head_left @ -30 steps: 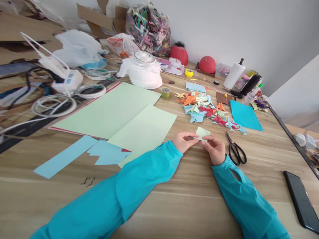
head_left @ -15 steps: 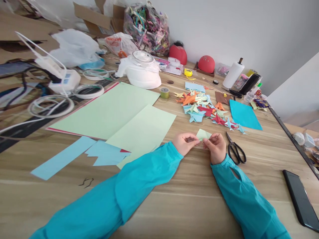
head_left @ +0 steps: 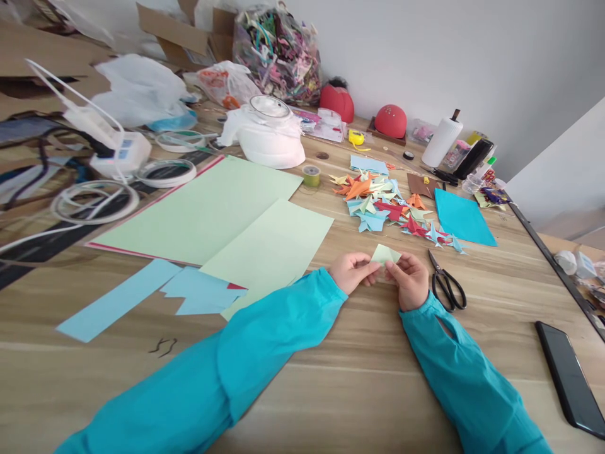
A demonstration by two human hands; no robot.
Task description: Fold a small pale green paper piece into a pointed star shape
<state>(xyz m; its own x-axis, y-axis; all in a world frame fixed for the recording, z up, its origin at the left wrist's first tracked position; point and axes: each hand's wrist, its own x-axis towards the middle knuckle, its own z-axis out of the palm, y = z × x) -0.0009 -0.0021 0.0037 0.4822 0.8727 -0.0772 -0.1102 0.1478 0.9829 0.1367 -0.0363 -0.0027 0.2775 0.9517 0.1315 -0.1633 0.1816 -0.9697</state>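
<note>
A small pale green piece of paper [head_left: 384, 254], partly folded, is pinched between my two hands above the table. My left hand [head_left: 352, 272] closes on its left edge with thumb and fingers. At the right edge, my right hand [head_left: 410, 280] grips it the same way, thumb on the near side. The fingers hide its lower part. Black-handled scissors [head_left: 448, 285] lie just right of my right hand. Beyond the hands spreads a heap of folded paper birds [head_left: 373, 202] in orange, blue, green and red.
Large green sheets [head_left: 278, 236] and blue paper strips [head_left: 120, 299] lie at left. A thread spool [head_left: 311, 176] stands behind them. Toward the back right is a turquoise sheet [head_left: 466, 217]. A phone [head_left: 570, 378] rests at the right edge; coiled cables [head_left: 94, 198] are far left.
The green paper has shifted slightly in my fingers, and a crease shows more plainly on it. Both hands stay in nearly the same place.
</note>
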